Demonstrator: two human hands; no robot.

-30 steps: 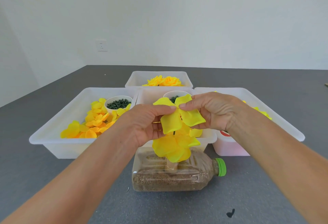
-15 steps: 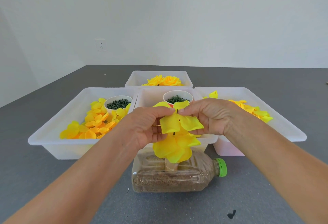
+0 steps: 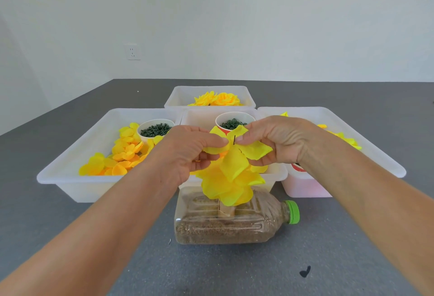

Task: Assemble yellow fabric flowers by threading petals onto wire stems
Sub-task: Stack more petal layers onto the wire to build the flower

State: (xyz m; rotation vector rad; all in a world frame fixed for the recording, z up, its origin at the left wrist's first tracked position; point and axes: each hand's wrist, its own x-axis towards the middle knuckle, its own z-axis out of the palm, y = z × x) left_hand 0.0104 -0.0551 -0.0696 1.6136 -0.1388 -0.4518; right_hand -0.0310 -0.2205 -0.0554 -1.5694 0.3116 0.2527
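Observation:
A yellow petal piece point(image 3: 234, 163) is held over the thin dark wire stem point(image 3: 234, 140), whose tip pokes up through its middle. My left hand point(image 3: 187, 152) pinches the piece's left lobe and my right hand point(image 3: 274, 140) pinches its right lobe, fingertips almost meeting at the wire. Below hangs a fuller bunch of yellow petals point(image 3: 225, 187) on the same stem. The stem stands in a sand-filled plastic bottle point(image 3: 225, 223) lying on its side, green cap to the right.
Behind are white bins: a left bin point(image 3: 70, 178) with orange-yellow petals and a cup of green pieces point(image 3: 155, 130), a middle bin with another cup point(image 3: 232, 123), a right bin point(image 3: 375, 154) with yellow petals, and a far bin point(image 3: 183, 98) holding finished flowers. The table is grey.
The petal piece has gone lower on the wire; the wire's tip now shows above its centre. Both hands stay pinched on it, slightly lower.

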